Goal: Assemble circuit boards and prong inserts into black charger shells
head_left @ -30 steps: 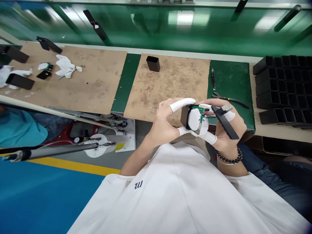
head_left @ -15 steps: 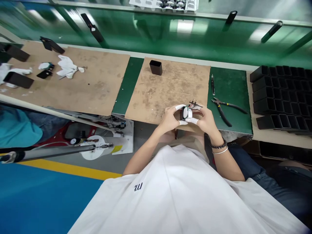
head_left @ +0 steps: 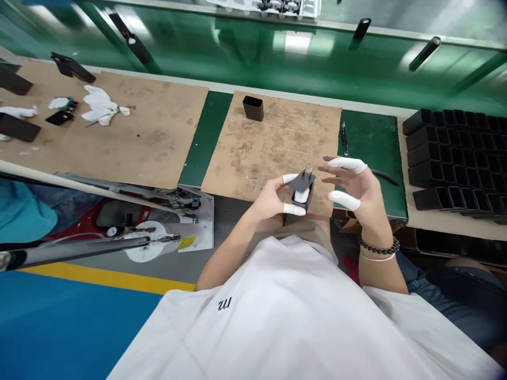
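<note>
My left hand (head_left: 271, 200) grips a black case (head_left: 310, 195), just right of the frame's middle, by the near edge of the cardboard (head_left: 289, 142). The thumb lies along the lower side and a finger along the upper, so the open end between them is left uncovered by the hand. White cots (head_left: 294, 209) cover those fingertips, I judge to spare the parts from marks. A white block (head_left: 301, 195) shows in the case's mouth, and the lid (head_left: 301, 182) sits tilted across the upper part of it, its two pins (head_left: 307, 171) pointing to the top of the frame; it is not seated flat, and whatever props it there is hidden from me. My right hand (head_left: 366, 187) is spread open and empty to the right, apart from the case, thumb and fingers parted, which leaves the lid in plain sight. Behind it one black handle (head_left: 386, 177) shows, the rest of that tool covered. Tweezers (head_left: 345, 139) lie above on the green strip, likely for easy reach from the right. A spare case (head_left: 253, 108) stands mouth up at the cardboard's far side, seemingly out of the way, and more are stacked (head_left: 447, 155) in rows at the right, open ends showing.
</note>
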Demonstrator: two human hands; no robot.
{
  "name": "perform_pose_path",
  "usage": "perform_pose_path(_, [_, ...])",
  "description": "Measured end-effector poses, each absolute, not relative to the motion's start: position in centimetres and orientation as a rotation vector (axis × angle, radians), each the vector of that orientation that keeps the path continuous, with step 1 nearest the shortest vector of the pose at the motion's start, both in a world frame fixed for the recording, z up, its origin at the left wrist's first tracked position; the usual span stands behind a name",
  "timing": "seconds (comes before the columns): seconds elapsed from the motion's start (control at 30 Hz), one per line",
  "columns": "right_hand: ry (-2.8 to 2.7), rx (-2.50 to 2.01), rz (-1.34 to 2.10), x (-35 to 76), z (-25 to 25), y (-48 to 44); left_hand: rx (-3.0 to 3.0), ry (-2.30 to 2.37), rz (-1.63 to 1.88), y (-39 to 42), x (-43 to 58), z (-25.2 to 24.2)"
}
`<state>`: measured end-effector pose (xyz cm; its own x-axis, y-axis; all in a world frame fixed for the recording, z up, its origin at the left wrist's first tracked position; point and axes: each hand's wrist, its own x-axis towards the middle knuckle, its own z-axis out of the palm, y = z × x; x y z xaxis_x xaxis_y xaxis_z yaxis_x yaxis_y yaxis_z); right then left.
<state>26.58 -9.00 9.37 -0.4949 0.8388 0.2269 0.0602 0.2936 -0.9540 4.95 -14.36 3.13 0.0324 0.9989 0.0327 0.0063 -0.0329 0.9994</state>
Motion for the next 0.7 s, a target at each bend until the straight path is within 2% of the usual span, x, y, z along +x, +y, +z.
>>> perform_pose_path(0.13, [-1.767, -0.981, 1.054, 25.1, 11.4, -10.2, 1.462, 1.407, 1.322, -14.6, 5.4, 4.0])
perform_pose_path(0.23, [-1.833, -1.177, 0.861, 23.6, 11.5, -10.7, 1.630, 1.644, 1.269, -14.8, 6.1, 4.3])
perform_pose_path(0.43, [-1.889, -1.278, 0.751, 21.9, 8.4, -10.4, 1.672, 1.918, 1.157, -14.8, 7.2, 3.7])
perform_pose_path(0.7, [-2.007, -1.273, 0.320, 20.0, 5.1, -11.4, 1.514, 1.966, 1.291, -14.4, 8.2, 1.1])
